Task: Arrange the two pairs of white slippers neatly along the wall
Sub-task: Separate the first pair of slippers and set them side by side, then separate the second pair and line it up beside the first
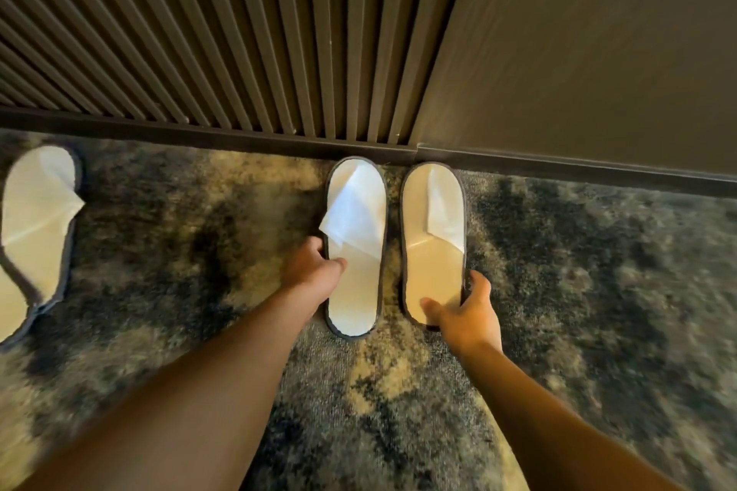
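Observation:
Two white slippers with grey edging lie side by side on the carpet, toes touching the skirting of the wall. My left hand [315, 271] grips the left slipper [357, 251] at its left edge, thumb on the insole. My right hand [466, 315] holds the heel of the right slipper [432, 235], thumb on the insole and fingers around its right rim. A second pair of white slippers [38, 219] lies at the far left, near the wall; one slipper overlaps the other and is cut off by the frame edge.
A ribbed dark wall panel [239, 32] and a smooth dark panel [598, 52] rise behind a dark skirting board [558, 167]. Mottled blue and beige carpet [598, 291] covers the floor.

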